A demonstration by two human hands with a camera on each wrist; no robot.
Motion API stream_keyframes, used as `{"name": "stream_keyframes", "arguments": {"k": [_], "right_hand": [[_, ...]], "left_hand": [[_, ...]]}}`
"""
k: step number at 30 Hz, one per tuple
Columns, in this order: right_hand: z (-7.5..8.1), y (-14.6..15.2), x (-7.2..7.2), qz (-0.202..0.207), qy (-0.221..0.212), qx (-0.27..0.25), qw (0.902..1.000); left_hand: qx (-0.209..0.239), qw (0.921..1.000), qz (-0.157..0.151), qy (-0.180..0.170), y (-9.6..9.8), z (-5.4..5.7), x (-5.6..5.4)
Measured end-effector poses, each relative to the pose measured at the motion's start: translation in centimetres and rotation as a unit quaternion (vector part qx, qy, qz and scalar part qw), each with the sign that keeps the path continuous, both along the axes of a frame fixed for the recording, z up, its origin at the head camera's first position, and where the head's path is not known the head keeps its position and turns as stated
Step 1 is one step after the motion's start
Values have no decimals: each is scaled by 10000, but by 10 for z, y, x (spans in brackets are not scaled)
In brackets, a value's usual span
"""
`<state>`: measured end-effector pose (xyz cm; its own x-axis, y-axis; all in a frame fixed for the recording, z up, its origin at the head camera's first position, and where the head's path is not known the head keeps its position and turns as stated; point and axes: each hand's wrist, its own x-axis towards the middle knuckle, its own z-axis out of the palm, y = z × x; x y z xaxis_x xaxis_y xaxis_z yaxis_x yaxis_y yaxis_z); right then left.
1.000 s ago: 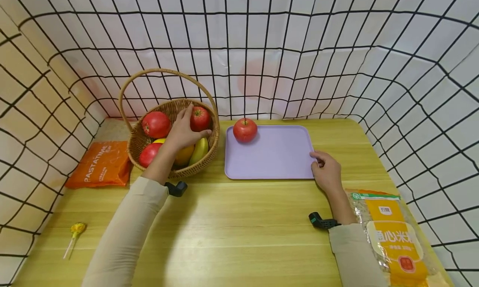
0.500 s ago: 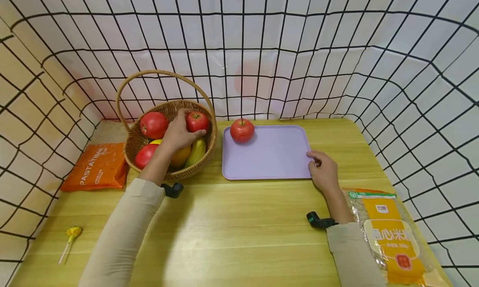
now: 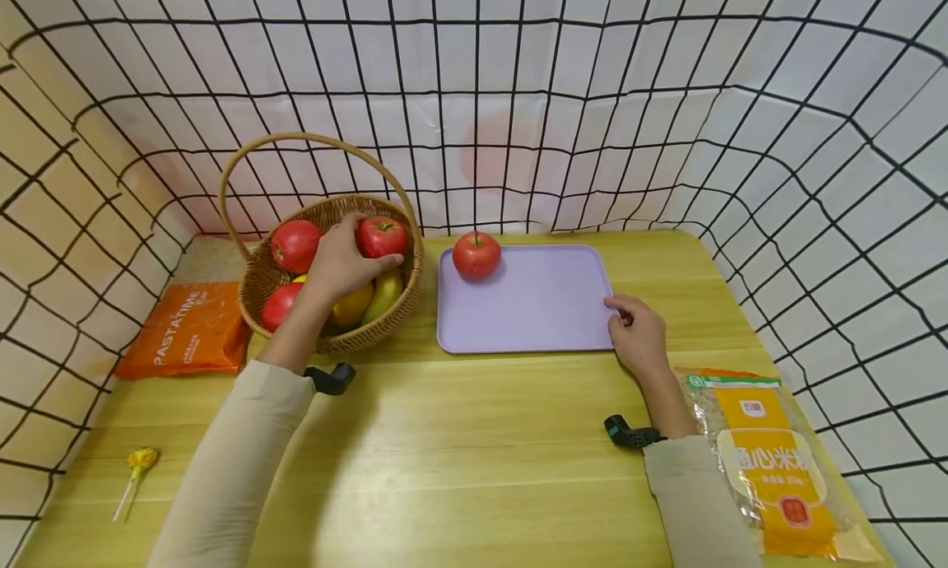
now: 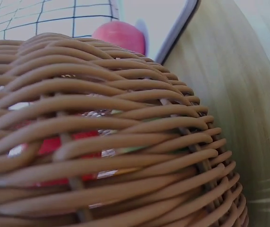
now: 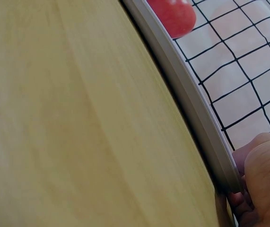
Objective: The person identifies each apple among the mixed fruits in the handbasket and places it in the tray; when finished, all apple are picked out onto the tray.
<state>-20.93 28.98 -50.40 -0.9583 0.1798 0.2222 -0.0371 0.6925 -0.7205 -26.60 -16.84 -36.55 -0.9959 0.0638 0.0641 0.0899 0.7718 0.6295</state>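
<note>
My left hand was inside the wicker basket, holding a red apple with fingers behind and thumb in front; the left wrist view showed mostly weave, so I could not tell how firm that grip was. The arched handle stood over the opening, and a steep lift might have knocked the apple against it and out of my hold. Brushing the banana just below could have shifted the other fruit. To the right, a second apple sat near the far left corner of the lilac tray; being round, it could have rolled had the tray tipped. My right hand pinched the tray's right edge, and a tug there would have been the likeliest cause.

The table was yellowish wood grain with a glossy patch. A lollipop and an orange packet lay at left, a yellow-labelled bag at right. White sheeting crossed by black lines walled the left, back and right.
</note>
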Motion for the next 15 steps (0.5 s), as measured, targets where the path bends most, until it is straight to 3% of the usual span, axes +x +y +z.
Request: {"name": "stream_keyframes", "arguments": {"k": [8,15], "right_hand": [[2,-1,1,-22,15,-90,10000],[1,-1,0,-10,-55,-54,10000]], "left_hand": [[556,9972,390,327,-5,5,15],[1215,9879,562,787,-6,3,28]]}}
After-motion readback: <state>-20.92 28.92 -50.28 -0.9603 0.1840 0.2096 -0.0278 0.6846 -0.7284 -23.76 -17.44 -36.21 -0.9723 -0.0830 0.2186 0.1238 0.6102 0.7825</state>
